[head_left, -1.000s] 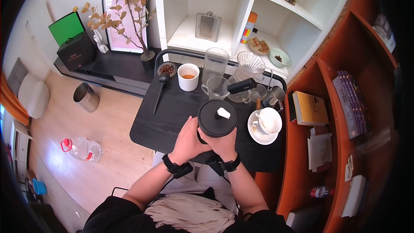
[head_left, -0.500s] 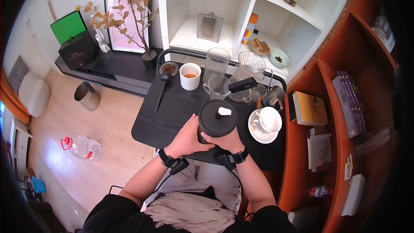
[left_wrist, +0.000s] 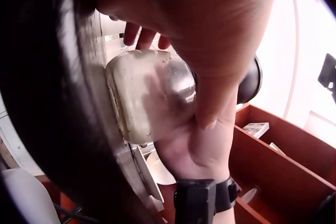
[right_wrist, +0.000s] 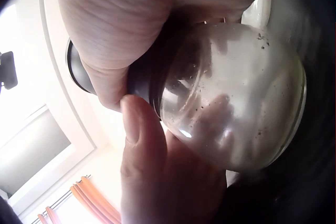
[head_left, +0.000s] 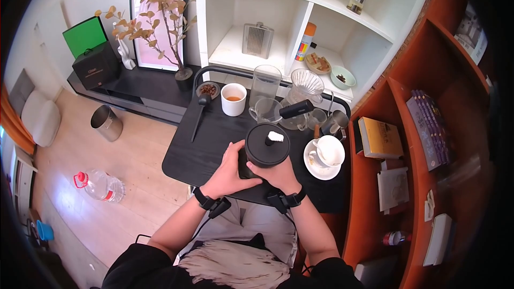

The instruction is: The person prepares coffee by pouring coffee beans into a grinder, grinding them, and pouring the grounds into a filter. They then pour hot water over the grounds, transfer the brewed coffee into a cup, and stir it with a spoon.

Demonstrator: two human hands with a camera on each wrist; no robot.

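Both hands hold a coffee grinder over the front of the black table. Its round black top carries a small white-tipped stub, and its lower part is a clear glass jar with dark specks inside. My left hand curls round the grinder from the left, its fingers reaching behind the glass in the left wrist view. From the right, my right hand grips it, thumb over the black collar in the right wrist view. Both thumbs face me. In the left wrist view the jar's base is right by the tabletop edge.
On the table stand a white cup with brown liquid, a dish of beans, a long black bar with a knob, glassware and a white cup on a saucer. Bookshelves flank the right.
Over the first half second the wrists spread apart while both hands kept hold of the grinder. Since then the hands look much the same; the head view has tilted slightly.
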